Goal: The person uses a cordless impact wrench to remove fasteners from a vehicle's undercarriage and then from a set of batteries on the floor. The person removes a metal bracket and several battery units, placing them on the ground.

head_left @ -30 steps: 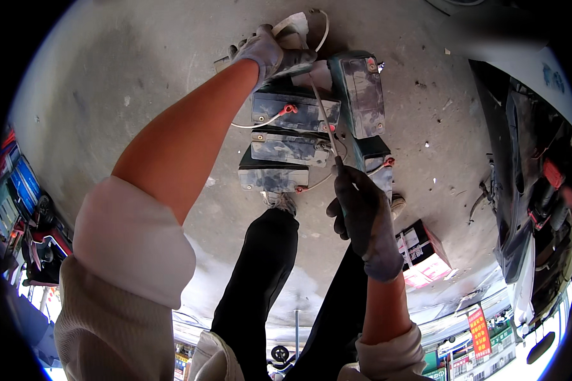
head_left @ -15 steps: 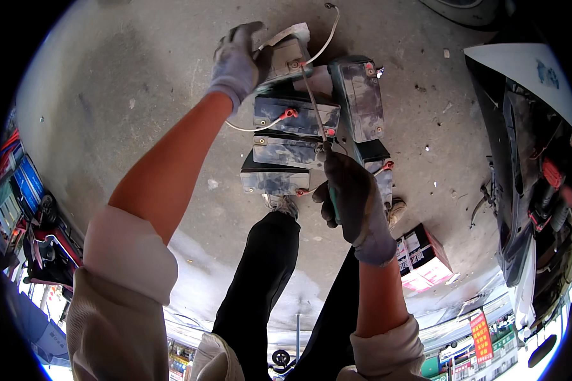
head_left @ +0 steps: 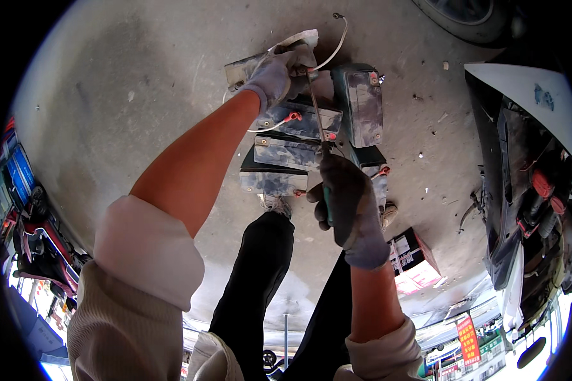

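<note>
One green-handled, long steel screwdriver (head_left: pixel 316 105) is gripped by right hand (head_left: pixel 348 198), tip near far dusty black battery's (head_left: pixel 244 68) terminal; left hand (head_left: pixel 277 73) laid there, grip unclear. White cable (head_left: pixel 344 39): far end loose, near end seemingly attached.

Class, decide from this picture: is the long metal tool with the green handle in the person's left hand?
No, the right hand, gloved in dark and light grey, grips the green-handled metal tool.

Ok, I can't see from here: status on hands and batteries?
Right hand gripping green-handled screwdriver, tip at far battery. Left hand over that battery, hiding part. White cable curving close by.
</note>
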Available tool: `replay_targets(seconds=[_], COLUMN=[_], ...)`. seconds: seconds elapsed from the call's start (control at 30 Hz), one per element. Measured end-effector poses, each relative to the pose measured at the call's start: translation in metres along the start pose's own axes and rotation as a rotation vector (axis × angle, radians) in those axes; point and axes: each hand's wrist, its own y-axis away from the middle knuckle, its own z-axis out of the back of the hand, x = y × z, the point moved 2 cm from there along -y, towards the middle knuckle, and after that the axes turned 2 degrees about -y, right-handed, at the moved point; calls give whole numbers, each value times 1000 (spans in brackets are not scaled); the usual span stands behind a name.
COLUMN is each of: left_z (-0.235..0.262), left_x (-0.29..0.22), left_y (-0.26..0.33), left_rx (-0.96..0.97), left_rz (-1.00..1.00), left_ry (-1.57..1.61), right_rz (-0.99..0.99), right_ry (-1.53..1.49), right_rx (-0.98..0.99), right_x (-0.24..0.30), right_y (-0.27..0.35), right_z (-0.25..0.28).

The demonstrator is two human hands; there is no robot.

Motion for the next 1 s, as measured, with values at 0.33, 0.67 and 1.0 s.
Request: replay_targets(seconds=[0.33,0.67,1.0], left_z=[-2,-19,-11], left_x=[24,52,-7], left_y=[-2,-11,12], left_rx=[28,-156,-103], left_rz=[-183,-336,209], left_ry=[75,-182,626], right_rz=[-147,-240,-143], right_ry=[50,184,350], right_rx=[-40,61,91], right_x=[32,78,60], right_y=[12,25,29], right_z=[-20,5,21])
